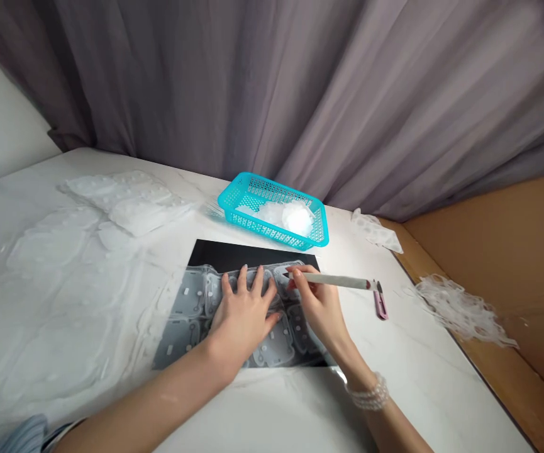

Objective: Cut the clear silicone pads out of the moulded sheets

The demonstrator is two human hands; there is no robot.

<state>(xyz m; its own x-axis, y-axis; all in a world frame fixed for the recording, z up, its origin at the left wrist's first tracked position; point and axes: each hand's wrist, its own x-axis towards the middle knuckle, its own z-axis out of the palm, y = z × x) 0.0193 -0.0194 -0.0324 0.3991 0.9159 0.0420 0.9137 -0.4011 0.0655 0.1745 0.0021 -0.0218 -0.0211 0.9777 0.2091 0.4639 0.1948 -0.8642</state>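
The left hand (243,321) lies open and flat on a bumpy, clear plastic sheet (189,327), which sits on a smooth black board (234,255) on the white bench (422,390). The right hand (316,305) has a tight grip on a thin white pen tool (333,280), with its tip on the plastic. Just past the board sits a blue basket (248,192) full of little holes. Small pink snips (380,302) lie just beside the tool's back end, near the bench edge.

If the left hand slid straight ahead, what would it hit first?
The left hand would probably meet the turquoise plastic basket's near wall after crossing the moulded sheet and black board; depth is unclear.
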